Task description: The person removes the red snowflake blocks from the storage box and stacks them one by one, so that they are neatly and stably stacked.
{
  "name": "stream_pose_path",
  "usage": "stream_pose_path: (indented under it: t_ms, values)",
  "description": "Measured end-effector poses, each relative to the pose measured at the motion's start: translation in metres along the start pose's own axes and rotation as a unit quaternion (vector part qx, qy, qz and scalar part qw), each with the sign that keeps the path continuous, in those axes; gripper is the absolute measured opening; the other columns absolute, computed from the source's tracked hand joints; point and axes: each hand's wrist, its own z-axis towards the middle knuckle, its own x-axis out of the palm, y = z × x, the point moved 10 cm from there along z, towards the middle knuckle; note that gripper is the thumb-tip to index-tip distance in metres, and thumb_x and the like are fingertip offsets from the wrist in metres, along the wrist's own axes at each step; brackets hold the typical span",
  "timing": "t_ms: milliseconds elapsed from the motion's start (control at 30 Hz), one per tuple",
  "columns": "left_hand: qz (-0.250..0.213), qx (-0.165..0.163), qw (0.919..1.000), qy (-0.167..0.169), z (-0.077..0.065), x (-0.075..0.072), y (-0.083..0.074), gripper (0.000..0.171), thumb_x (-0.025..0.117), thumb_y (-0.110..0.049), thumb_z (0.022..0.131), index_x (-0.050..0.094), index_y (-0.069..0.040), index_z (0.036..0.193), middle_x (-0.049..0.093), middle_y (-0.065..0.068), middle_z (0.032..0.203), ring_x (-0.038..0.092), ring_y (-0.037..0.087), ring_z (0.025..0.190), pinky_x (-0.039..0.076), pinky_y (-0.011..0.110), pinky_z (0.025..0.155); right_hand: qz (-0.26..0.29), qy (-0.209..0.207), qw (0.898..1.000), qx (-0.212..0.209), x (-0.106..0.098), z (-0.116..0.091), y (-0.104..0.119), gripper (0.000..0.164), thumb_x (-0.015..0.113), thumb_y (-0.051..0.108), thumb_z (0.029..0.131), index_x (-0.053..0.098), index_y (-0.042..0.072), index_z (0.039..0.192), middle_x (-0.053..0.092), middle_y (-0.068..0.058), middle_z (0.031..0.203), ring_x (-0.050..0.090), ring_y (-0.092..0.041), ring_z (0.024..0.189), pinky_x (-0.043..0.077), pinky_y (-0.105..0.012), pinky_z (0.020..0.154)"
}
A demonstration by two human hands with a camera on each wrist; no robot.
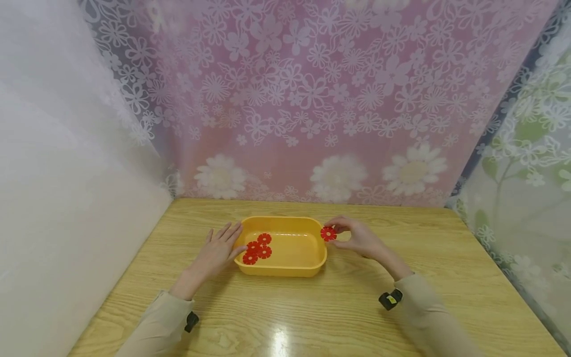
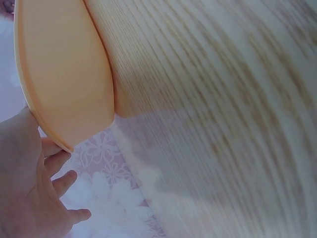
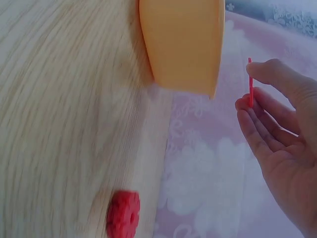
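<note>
A yellow plastic basin (image 1: 285, 271) sits on the table, with several red notched flower discs (image 1: 264, 239) lying at its left end. My left hand (image 1: 218, 250) rests on the basin's left rim, its thumb over the edge and its fingers spread fairly straight. In the left wrist view those fingers (image 2: 63, 183) lie along the outside of the rim. Just off the basin's right end, my right hand (image 1: 360, 239) pinches one red flower disc (image 1: 328, 234) between thumb and fingertips. Edge-on in the right wrist view, that held disc (image 3: 250, 83) stands upright, apart from the basin wall.
Another red notched piece (image 3: 124, 213), apparently a stack of discs, sits on the wooden table (image 3: 64, 124) in the right wrist view. A floral curtain (image 1: 312, 99) hangs along the table's back edge. A white wall covering (image 1: 80, 163) stands at the left.
</note>
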Motion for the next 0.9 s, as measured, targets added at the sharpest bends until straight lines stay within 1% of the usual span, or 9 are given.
stream_pose_path:
  t_ms: [267,467,700,900]
  values:
    - [0.004,0.005,1.0,-0.003,-0.001,0.0,0.0,0.066,0.059,-0.037,0.103,0.039,-0.002,0.155,0.036,0.015,0.162,0.03,0.041,0.149,0.018,0.075,0.113,-0.022,-0.023,0.999,0.013,-0.028,-0.024,-0.023,0.044,0.081,-0.001,0.083,0.067,0.0,0.126,0.068,-0.015,0.119,0.069,-0.03,0.099,0.056,-0.054,0.09]
    - [0.0,-0.002,1.0,0.002,0.0,0.0,0.002,0.067,0.058,-0.039,0.103,0.038,-0.004,0.156,0.035,0.013,0.162,0.028,0.039,0.15,0.017,0.074,0.114,-0.043,-0.036,0.998,0.021,-0.045,-0.04,-0.035,0.044,0.08,-0.001,0.084,0.067,-0.002,0.125,0.068,-0.015,0.118,0.069,-0.031,0.099,0.056,-0.054,0.089]
    - [-0.009,-0.002,0.9999,0.006,0.0,0.002,0.002,0.068,0.057,-0.041,0.103,0.036,-0.005,0.157,0.033,0.013,0.163,0.026,0.039,0.151,0.013,0.073,0.116,-0.067,-0.036,0.997,0.028,-0.056,-0.057,-0.048,0.042,0.081,0.0,0.084,0.067,-0.004,0.124,0.067,-0.019,0.118,0.068,-0.035,0.1,0.056,-0.055,0.087]
    - [-0.014,-0.005,0.9998,0.01,-0.001,0.003,0.001,0.069,0.057,-0.041,0.104,0.036,-0.005,0.158,0.031,0.012,0.164,0.025,0.038,0.152,0.012,0.072,0.116,-0.08,-0.028,0.995,0.048,-0.057,-0.068,-0.062,0.043,0.082,0.0,0.083,0.068,-0.004,0.123,0.067,-0.021,0.119,0.068,-0.036,0.098,0.056,-0.054,0.087]
